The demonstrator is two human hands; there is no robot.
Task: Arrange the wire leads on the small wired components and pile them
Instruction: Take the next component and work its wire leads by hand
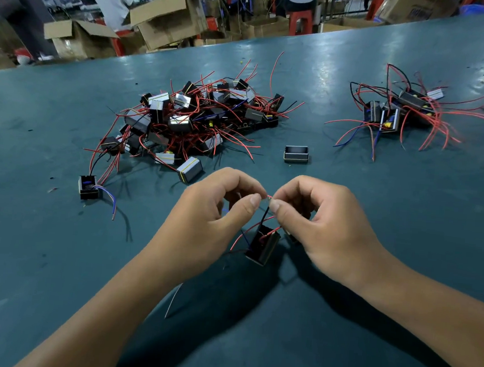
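Note:
A small black wired component (262, 245) hangs just above the green table (337, 350), between my hands. Its red and black wire leads (264, 211) run up to my fingertips. My left hand (209, 218) and my right hand (324, 224) both pinch the lead ends where thumbs and forefingers meet. A large heap of components with tangled red wires (193, 118) lies behind my left hand. A smaller pile (400, 111) lies at the back right.
A lone component without visible wires (295, 154) sits between the two piles. Another with blue leads (89, 188) lies to the left. A loose wire scrap (173, 299) lies near my left forearm. Cardboard boxes (167, 18) and people stand beyond the table's far edge.

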